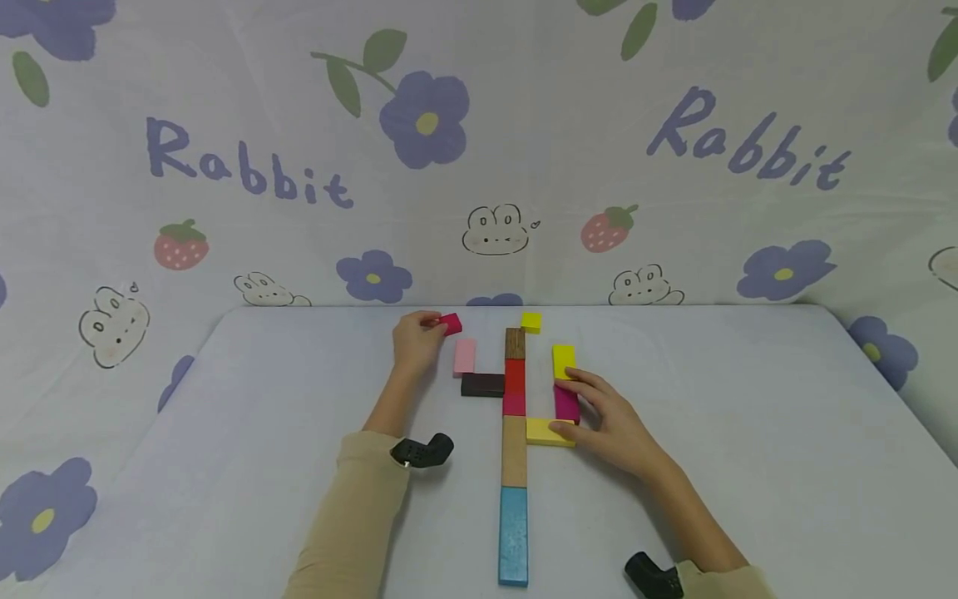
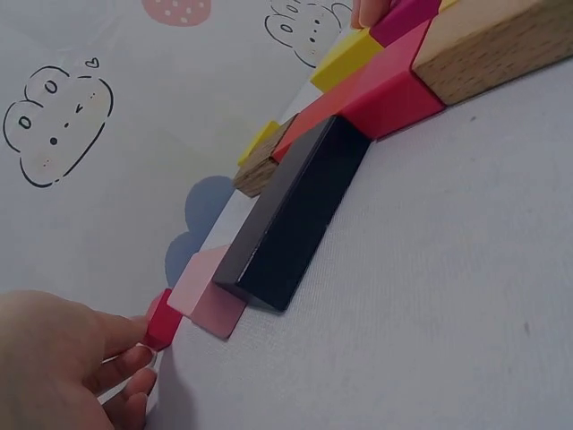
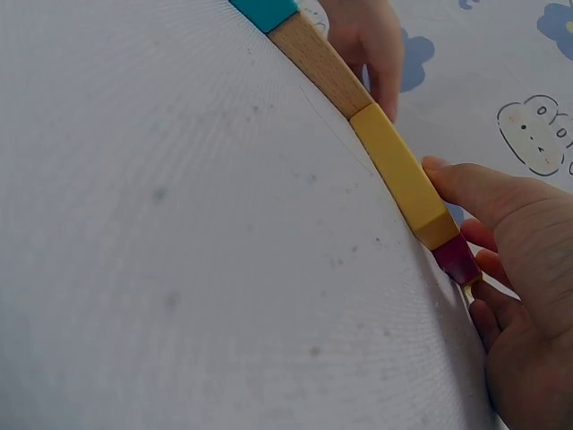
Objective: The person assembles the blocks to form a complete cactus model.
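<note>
My left hand (image 1: 417, 341) pinches a small red block (image 1: 451, 324) between thumb and fingertips, just beyond the far end of a pink block (image 1: 465, 356). In the left wrist view the same red block (image 2: 162, 320) sits at the fingertips. My right hand (image 1: 617, 428) lies over the right branch of blocks, its fingers spread and slightly bent. The thumb touches the near yellow block (image 1: 540, 432). Its other fingertips rest by the magenta block (image 1: 566, 403) and the far yellow block (image 1: 564, 359). In the right wrist view the fingers partly hide the magenta block (image 3: 457, 261).
A central column runs away from me: blue block (image 1: 513, 537), tan block (image 1: 514, 451), red blocks (image 1: 514, 383) and a brown wood-grain block (image 1: 515, 343). A black block (image 1: 482, 384) branches left. A small yellow block (image 1: 531, 323) lies by the column's far end. A patterned cloth rises behind.
</note>
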The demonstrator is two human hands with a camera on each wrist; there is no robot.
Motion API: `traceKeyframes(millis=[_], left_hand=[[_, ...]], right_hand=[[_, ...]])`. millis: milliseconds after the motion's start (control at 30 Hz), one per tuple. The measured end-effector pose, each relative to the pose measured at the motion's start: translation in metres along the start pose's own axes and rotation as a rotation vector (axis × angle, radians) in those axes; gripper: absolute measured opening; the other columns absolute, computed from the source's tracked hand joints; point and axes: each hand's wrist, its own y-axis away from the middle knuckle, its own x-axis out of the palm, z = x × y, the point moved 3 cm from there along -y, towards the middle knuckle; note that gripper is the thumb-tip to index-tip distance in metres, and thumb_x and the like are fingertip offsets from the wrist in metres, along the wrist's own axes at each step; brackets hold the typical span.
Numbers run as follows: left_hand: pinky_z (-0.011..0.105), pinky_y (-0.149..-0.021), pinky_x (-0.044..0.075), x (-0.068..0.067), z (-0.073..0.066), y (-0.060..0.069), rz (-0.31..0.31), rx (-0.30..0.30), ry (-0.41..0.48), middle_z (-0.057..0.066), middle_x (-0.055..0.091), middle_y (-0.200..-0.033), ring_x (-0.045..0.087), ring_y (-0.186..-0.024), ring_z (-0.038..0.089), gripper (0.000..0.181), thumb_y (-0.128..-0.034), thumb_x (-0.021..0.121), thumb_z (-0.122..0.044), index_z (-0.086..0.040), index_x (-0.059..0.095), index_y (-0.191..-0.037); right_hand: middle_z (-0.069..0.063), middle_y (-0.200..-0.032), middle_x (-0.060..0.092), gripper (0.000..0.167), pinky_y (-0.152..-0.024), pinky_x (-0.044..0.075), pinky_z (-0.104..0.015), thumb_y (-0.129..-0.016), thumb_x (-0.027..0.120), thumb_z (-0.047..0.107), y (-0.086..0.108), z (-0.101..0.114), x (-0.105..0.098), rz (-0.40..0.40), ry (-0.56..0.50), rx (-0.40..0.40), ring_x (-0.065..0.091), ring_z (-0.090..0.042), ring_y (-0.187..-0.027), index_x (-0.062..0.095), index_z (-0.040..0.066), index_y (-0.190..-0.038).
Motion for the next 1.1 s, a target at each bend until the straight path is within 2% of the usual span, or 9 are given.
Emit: traceKeyframes(millis=[267,600,833,1100], left_hand=[[0.047,-0.11,0.05,0.0052,-0.0064,0.0038,0.064,0.02,-0.042,0.023,0.071,-0.123,0.061,-0.124,0.038,0.03,-0.103,0.065,-0.009,0.004,0.071,-0.129],[0.044,-0.107,0.053,0.0069,-0.005,0.0055,0.139,0.018,-0.03,0.022,0.068,-0.132,0.06,-0.126,0.036,0.032,-0.1043,0.064,-0.01,0.002,0.07,-0.133],[0.048,-0.11,0.05,0.0055,-0.004,0.0066,0.162,0.062,-0.051,0.025,0.066,-0.133,0.061,-0.126,0.039,0.031,-0.1035,0.064,-0.008,0.004,0.071,-0.132],[0.049,-0.116,0.044,0.003,-0.002,0.0083,0.185,0.066,-0.07,0.024,0.064,-0.137,0.054,-0.136,0.039,0.033,-0.1036,0.065,-0.01,0.002,0.07,-0.134]], right_hand=[[-0.021,-0.16,0.046,0.062,-0.112,0.045,-0.063,-0.092,0.081,0.027,-0.0002,0.0005,0.0006,-0.002,0.008,0.004,0.04,-0.046,-0.15,0.061,0.005,-0.146],[-0.021,-0.16,0.047,0.062,-0.112,0.046,-0.063,-0.092,0.081,0.028,0.0005,0.0024,-0.0004,-0.001,0.01,0.009,0.04,-0.047,-0.15,0.061,0.005,-0.146],[-0.021,-0.16,0.046,0.062,-0.111,0.046,-0.063,-0.091,0.081,0.027,0.0009,0.0025,-0.0008,-0.001,0.002,0.003,0.04,-0.047,-0.15,0.061,0.004,-0.146],[-0.021,-0.159,0.047,0.061,-0.111,0.046,-0.063,-0.091,0.081,0.025,0.001,0.0022,-0.0007,-0.008,-0.001,-0.011,0.041,-0.047,-0.149,0.062,0.004,-0.145]])
